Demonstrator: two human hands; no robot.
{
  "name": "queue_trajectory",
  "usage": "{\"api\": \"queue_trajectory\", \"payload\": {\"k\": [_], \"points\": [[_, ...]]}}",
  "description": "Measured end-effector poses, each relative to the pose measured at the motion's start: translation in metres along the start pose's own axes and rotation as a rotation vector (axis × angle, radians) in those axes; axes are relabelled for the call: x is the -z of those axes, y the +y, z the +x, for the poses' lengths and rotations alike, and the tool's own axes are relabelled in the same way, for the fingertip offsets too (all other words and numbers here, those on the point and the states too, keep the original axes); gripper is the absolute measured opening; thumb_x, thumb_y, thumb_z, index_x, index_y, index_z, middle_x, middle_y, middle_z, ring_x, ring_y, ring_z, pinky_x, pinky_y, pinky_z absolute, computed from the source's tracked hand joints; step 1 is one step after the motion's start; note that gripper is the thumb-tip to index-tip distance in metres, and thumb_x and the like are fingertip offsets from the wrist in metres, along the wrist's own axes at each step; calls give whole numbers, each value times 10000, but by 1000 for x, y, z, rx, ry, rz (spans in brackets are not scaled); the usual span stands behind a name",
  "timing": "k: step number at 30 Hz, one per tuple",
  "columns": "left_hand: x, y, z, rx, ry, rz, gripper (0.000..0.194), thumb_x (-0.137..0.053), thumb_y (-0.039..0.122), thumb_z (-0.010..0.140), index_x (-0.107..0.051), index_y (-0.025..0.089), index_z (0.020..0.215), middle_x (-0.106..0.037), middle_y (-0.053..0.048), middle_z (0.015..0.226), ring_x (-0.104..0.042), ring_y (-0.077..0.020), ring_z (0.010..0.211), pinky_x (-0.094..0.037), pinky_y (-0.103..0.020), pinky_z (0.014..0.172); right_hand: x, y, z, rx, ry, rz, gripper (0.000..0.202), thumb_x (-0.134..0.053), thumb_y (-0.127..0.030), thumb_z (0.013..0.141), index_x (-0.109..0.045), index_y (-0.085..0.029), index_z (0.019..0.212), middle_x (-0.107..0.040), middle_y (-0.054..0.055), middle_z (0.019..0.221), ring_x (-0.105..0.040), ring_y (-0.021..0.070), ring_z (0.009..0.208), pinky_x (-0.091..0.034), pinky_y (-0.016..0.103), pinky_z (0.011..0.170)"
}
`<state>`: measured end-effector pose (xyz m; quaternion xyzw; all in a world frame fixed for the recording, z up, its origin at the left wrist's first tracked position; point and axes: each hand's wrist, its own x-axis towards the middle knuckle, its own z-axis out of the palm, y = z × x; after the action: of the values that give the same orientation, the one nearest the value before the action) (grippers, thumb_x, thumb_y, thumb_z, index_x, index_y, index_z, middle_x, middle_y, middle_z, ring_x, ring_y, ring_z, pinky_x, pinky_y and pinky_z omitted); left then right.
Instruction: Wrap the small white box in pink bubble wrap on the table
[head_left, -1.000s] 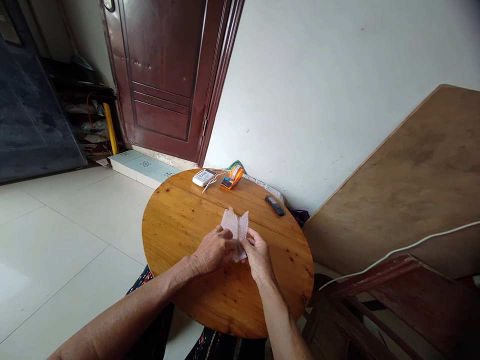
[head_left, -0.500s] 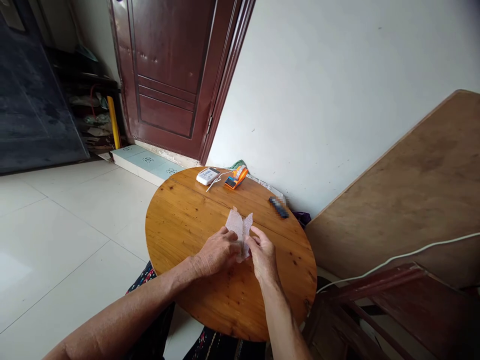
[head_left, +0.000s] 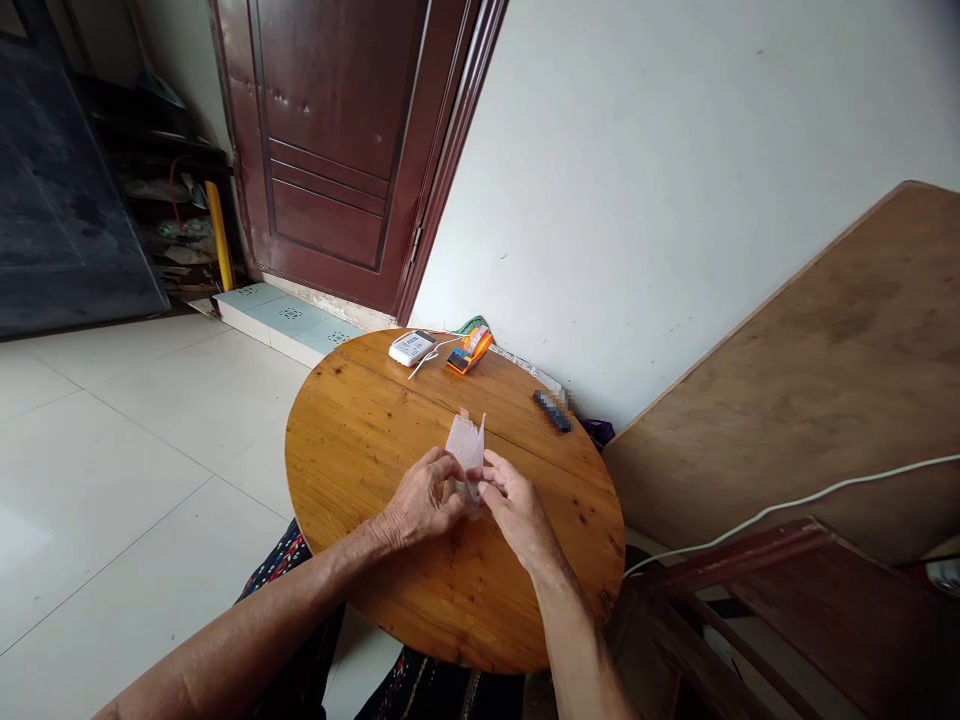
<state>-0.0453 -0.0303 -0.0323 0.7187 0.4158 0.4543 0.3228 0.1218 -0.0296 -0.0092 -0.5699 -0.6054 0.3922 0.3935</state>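
Between my hands, over the middle of the round wooden table [head_left: 352, 440], is a small whitish piece of bubble wrap [head_left: 465, 440]. A short strip like tape sticks out at its far end, and its right flap stands up along the edge. My left hand [head_left: 429, 495] is closed, its curled fingers at the near left part of the wrap. My right hand [head_left: 517, 505] pinches the wrap's right edge between thumb and fingers. The fingers hide the near end of the wrap; whether anything lies inside it I cannot tell.
Near the table's far edge lie a white boxy device [head_left: 412, 348] with a white cord and an orange tape dispenser [head_left: 469, 352]. A blurred dark object [head_left: 553, 411] lies at the right. A wall [head_left: 637, 150] and a wooden board [head_left: 810, 340] stand beyond.
The right flap of the bubble wrap, spread out to the right before, now stands up closer to the left part. Both hands have moved slightly left with it.
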Motion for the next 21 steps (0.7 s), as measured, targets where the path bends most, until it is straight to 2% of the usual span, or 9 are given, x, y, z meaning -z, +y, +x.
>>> {"api": "queue_trajectory", "payload": {"k": [4, 6, 8, 11, 14, 17, 19, 21], "points": [[-2, -3, 3, 128, 65, -64, 104, -542, 107, 725, -607, 171, 775, -598, -6, 829, -574, -141, 789, -459, -254, 737, -4, 3, -6, 123, -29, -180, 667, -552, -142, 703, -501, -206, 1366, -708, 59, 1039, -569, 114, 609, -519, 276, 650], [-5, -5, 5, 172, 65, -48, 77, -558, 131, 734, -618, 167, 765, -586, 1, 804, -554, -131, 746, -437, -246, 698, -8, 3, -9, 195, -13, -302, 693, -528, -110, 709, -481, -229, 1390, -705, 59, 1052, -587, 133, 637, -527, 299, 689], [-6, -4, 7, 223, 35, -30, 47, -596, 190, 752, -633, 161, 749, -572, 5, 781, -535, -123, 704, -420, -245, 669, -12, 2, -11, 251, 8, -404, 694, -505, -102, 737, -455, -242, 1414, -700, 69, 1082, -631, 174, 731, -535, 335, 742], [-6, 1, 10, 293, -13, 4, 127, -655, 281, 753, -644, 155, 738, -560, 8, 754, -523, -123, 689, -402, -244, 652, -18, 1, -14, 289, 29, -470, 684, -475, -108, 780, -405, -233, 1448, -693, 89, 1117, -662, 228, 899, -528, 394, 838], [-9, 3, 14, 366, -17, 47, 111, -665, 253, 734, -625, 153, 707, -541, 22, 699, -506, -118, 667, -381, -236, 636, -18, 0, -16, 296, 6, -426, 718, -481, -101, 765, -372, -220, 1464, -681, 97, 1147, -663, 220, 913, -526, 394, 866], [-13, 0, 16, 384, -30, 55, 56, -642, 180, 705, -598, 155, 678, -521, 34, 662, -492, -110, 644, -370, -228, 620, -11, -1, -17, 267, -30, -291, 747, -512, -103, 725, -385, -228, 1450, -665, 94, 1185, -637, 156, 745, -547, 333, 780], [-15, -3, 17, 361, -50, 50, 59, -637, 174, 699, -587, 157, 673, -517, 34, 667, -494, -109, 643, -376, -226, 618, -3, 0, -16, 212, -22, -164, 698, -532, -141, 730, -424, -225, 1414, -659, 95, 1191, -611, 125, 681, -545, 301, 718], [-14, -3, 17, 349, -64, 70, 58, -637, 182, 705, -588, 159, 682, -526, 24, 698, -507, -115, 658, -395, -232, 631, 6, 2, -14, 140, 50, -53, 588, -550, -205, 753, -493, -202, 1338, -671, 92, 1137, -610, 123, 674, -536, 290, 680]]}}
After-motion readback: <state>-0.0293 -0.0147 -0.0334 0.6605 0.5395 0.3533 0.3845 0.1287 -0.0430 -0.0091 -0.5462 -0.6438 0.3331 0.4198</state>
